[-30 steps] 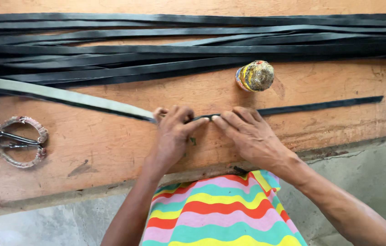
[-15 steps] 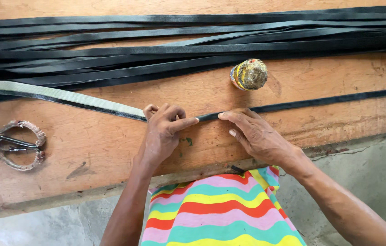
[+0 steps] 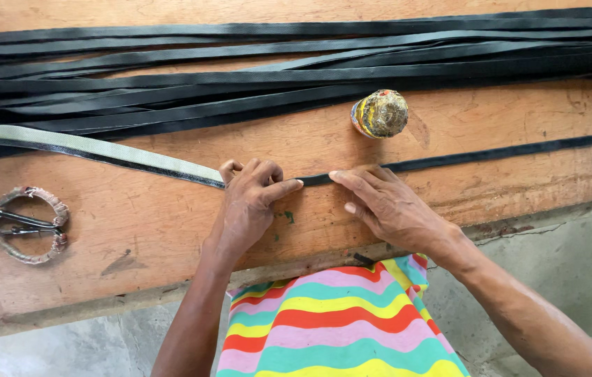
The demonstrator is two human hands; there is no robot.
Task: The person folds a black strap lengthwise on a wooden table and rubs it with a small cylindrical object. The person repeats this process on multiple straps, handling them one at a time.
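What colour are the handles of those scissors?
The scissors have handles wrapped in pale, pinkish-grey binding, seen in the head view.

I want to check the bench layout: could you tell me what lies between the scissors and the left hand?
In the head view, only bare wood of the bench lies between the scissors and the left hand.

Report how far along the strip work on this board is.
Looks done: a pile of black strips lies along the far side of the wooden board. In hand: the left hand and right hand press one strip flat on the board, near a colourful ball. Left: the scissors lie untouched to the left; further steps cannot be told.
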